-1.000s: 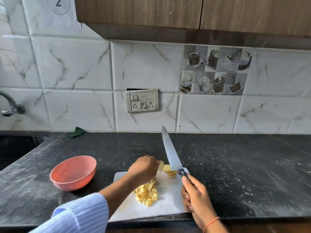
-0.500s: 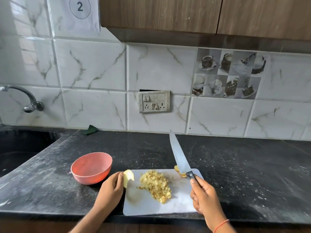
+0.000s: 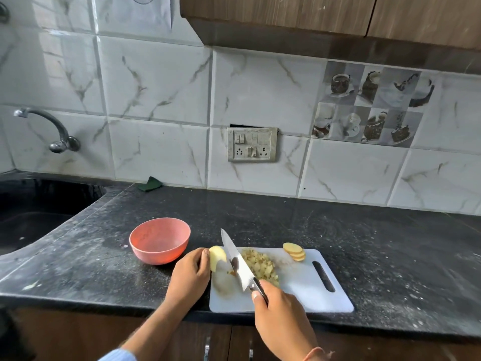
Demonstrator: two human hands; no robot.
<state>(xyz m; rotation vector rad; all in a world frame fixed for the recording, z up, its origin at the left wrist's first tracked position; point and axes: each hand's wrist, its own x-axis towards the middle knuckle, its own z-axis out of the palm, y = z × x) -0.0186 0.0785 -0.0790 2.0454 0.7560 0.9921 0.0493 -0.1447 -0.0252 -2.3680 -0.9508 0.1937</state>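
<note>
Dicing seems over halfway: a heap of small yellow diced pieces [image 3: 260,265] lies on the white plastic chopping board [image 3: 307,290] at the worktop's front edge. Still uncut are the pale yellow wedge [image 3: 218,257], pinched by the left hand [image 3: 191,273], and some round slices [image 3: 295,251]. The right hand [image 3: 282,311] has its fingers clenched on the steel kitchen knife [image 3: 238,264].

Hidden: black knife handle [image 3: 259,288], mostly inside my right hand [image 3: 283,313]; cut off: dark sunken sink [image 3: 39,217] at left edge, white paper sign [image 3: 145,9] at top.
</note>
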